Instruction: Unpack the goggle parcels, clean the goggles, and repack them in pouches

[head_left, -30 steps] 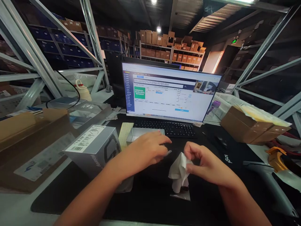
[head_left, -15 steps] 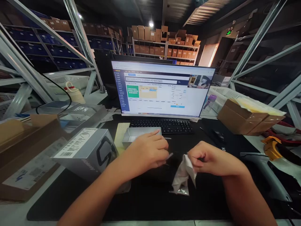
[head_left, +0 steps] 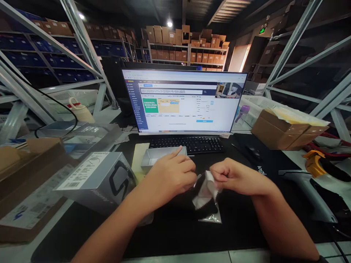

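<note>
My right hand (head_left: 230,175) is closed on a small white cloth (head_left: 205,193) with zigzag edges, which hangs down from its fingers. Below the cloth shows the corner of a clear plastic bag (head_left: 212,218). My left hand (head_left: 175,171) has its fingers curled, with the index finger raised. A thin pale edge shows at its fingertips, too small to name. Just behind that hand stands an open grey box (head_left: 153,155), partly covered by it. A larger grey printed box (head_left: 101,182) with a white label stands left of my left forearm.
A monitor (head_left: 178,106) and a black keyboard (head_left: 192,144) stand behind the hands. On the right are a mouse (head_left: 255,153), a barcode scanner (head_left: 307,193) and a cardboard box (head_left: 282,129). An open carton (head_left: 33,197) sits at far left. Everything near rests on a black mat (head_left: 175,233).
The view has shifted slightly. My right hand has come a little nearer to my left, and the white cloth has swung left, with more of the clear bag showing below.
</note>
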The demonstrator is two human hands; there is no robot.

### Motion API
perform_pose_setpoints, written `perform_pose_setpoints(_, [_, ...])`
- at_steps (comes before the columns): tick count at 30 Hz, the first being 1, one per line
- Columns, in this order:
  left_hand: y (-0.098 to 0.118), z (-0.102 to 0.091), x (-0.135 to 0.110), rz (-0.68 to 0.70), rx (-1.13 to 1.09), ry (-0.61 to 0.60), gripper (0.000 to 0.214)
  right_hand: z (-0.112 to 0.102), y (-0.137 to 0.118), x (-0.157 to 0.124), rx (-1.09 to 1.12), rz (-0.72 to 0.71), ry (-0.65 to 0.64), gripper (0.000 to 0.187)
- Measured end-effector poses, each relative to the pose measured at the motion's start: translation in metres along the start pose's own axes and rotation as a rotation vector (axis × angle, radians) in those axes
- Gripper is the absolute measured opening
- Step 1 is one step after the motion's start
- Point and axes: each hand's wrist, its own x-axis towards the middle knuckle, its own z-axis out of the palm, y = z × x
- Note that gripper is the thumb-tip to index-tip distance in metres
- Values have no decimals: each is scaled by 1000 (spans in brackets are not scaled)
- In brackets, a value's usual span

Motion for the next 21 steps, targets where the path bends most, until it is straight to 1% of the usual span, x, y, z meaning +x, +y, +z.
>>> perform_pose_setpoints(1, [0,-4,0,-3,-36,-5,8,-9,0,-3,10,-10,-82,49])
perform_pose_setpoints(2, [0,-7,0,-6,-63,-7,8,-17,0,-6,1,-21,-125,50])
perform_pose_setpoints(4, [3,-7,0,-10,-87,-14,10,-22,-1,-9,-28,-32,-148,50])
perform_pose_setpoints(5, [5,-4,0,-8,-82,-13,11,-20,-1,-9,-31,-24,-138,49])
perform_pose_setpoints(7, [8,6,1,7,-20,-7,12,-7,-3,-5,-54,9,-63,48])
perform_pose_setpoints(10, [10,20,3,51,160,15,15,17,-3,4,-192,51,183,43])
perform_pose_setpoints(11, [10,21,3,59,207,21,17,21,-2,7,-215,47,247,42])
perform_pose_setpoints(12, [9,21,3,61,230,30,18,22,-1,9,-196,33,272,42])
perform_pose_setpoints(13, [8,19,3,57,226,36,18,20,0,10,-138,17,246,43])
perform_pose_setpoints(14, [6,15,3,51,197,34,18,14,1,10,-57,0,171,45])
perform_pose_setpoints(16, [4,6,3,38,103,38,16,-2,4,7,72,-26,-26,49])
perform_pose_setpoints(17, [3,2,2,27,53,35,14,-11,5,4,92,-32,-108,50])
perform_pose_setpoints(18, [3,-2,2,11,7,27,12,-18,6,0,85,-38,-161,51])
perform_pose_setpoints(19, [3,-5,1,-4,-32,21,11,-25,6,-3,69,-47,-183,52])
perform_pose_setpoints(21, [3,-10,0,-30,-90,3,11,-31,5,-9,57,-67,-180,52])
